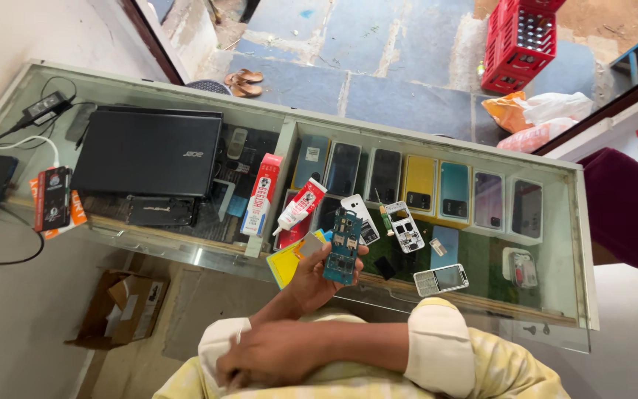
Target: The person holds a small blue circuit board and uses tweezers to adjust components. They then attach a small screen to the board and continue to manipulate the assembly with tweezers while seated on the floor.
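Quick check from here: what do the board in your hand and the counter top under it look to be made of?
The circuit board, held up in one hand, looks like rigid blue-green laminate with small metal parts and a matte face. The counter top looks like clear glass in a pale frame: phones show through it, and it reflects light. The other hand rests on the forearm.
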The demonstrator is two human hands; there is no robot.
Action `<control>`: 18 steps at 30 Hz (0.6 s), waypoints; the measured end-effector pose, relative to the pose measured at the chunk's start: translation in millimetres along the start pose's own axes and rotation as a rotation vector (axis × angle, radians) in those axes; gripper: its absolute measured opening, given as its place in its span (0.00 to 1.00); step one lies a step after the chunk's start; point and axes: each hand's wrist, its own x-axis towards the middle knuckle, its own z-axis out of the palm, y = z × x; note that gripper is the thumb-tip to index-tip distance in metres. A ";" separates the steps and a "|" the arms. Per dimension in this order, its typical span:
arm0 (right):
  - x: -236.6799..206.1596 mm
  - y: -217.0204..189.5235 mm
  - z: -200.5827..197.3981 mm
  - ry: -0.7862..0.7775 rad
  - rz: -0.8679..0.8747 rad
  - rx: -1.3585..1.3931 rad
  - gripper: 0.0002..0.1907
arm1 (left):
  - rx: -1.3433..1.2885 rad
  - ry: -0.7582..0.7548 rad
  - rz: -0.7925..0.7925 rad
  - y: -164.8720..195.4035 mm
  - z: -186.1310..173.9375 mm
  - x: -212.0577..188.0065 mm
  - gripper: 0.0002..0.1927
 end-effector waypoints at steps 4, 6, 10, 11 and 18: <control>-3.2 -6.8 6.2 -0.225 0.083 0.150 0.13 | 0.060 0.006 -0.001 -9.1 1.2 0.7 0.30; -15.6 -15.6 2.9 -0.208 -0.010 0.315 0.13 | 0.031 0.000 -0.007 -13.7 0.2 -0.9 0.31; -38.7 -49.0 -21.8 -0.098 0.009 0.304 0.10 | -0.006 -0.087 0.032 -22.5 -1.1 -1.6 0.34; -47.0 -61.2 -29.3 0.065 0.004 0.286 0.10 | -0.022 -0.040 0.045 -26.4 -0.4 -2.8 0.34; -187.1 -126.5 -97.1 0.128 -0.316 0.408 0.05 | -0.021 -0.043 0.124 -50.3 10.3 -2.9 0.35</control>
